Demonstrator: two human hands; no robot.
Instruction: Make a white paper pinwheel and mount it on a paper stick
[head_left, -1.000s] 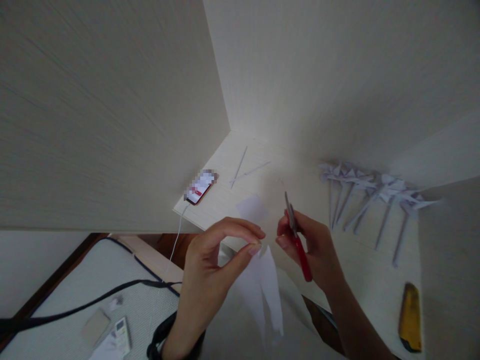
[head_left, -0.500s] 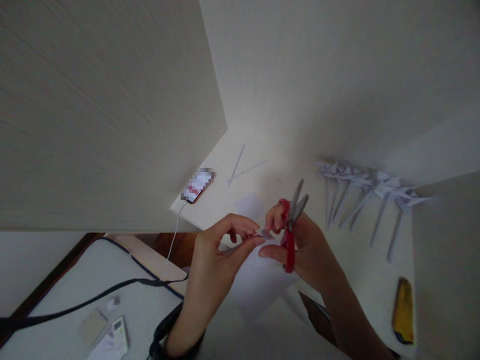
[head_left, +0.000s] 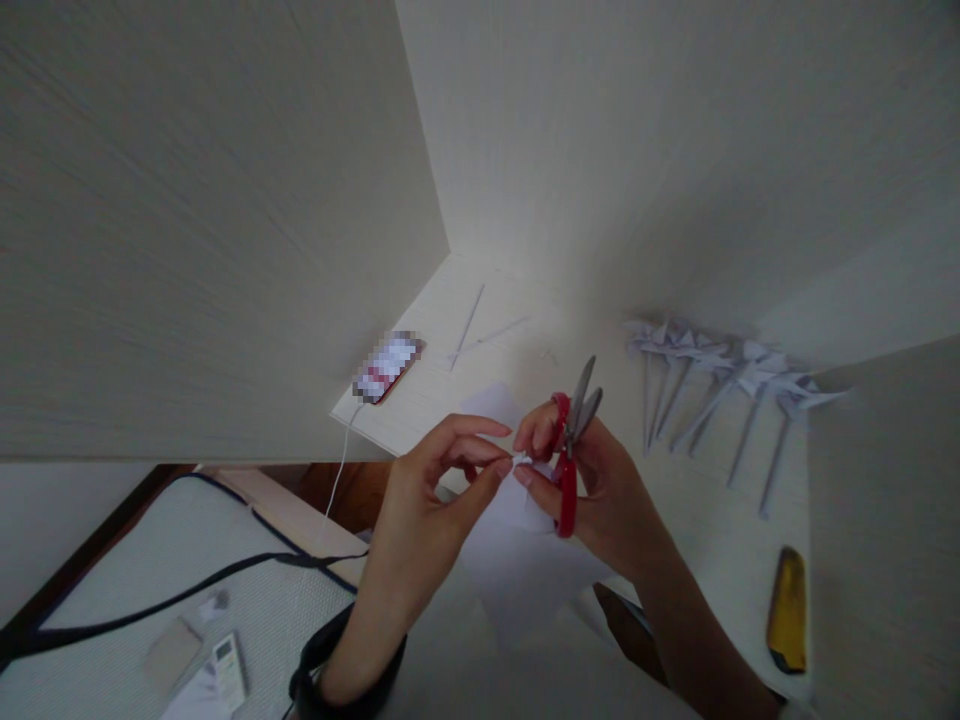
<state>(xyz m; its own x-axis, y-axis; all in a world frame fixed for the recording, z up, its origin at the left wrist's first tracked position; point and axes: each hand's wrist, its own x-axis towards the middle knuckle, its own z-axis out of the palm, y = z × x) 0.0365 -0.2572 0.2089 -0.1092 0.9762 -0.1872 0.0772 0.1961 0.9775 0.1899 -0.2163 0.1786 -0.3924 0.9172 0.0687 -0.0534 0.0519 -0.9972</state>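
Observation:
Between my two hands is a small crumpled piece of white paper [head_left: 521,460]. My left hand [head_left: 435,500] pinches it from the left with thumb and fingers. From the other side, the fingertips of my right hand [head_left: 611,495] close on the same piece. Red-handled scissors [head_left: 568,490] hang on the fingers of my right hand, their blades pointing up and slightly parted. Below the hands, white paper sheets [head_left: 517,580] lie over the desk's front edge and lower down.
On the desk [head_left: 592,365], several folded paper flowers on paper stems [head_left: 750,375] lie to the right. A yellow tool [head_left: 787,610], possibly a utility knife, sits front right. Thin paper sticks [head_left: 467,328] lie at the back. A phone [head_left: 386,368] with a cable rests at left.
The paper between my fingertips is now bunched into a small crumpled bit, where it was a flatter, larger piece. My right hand and the scissors have shifted slightly left.

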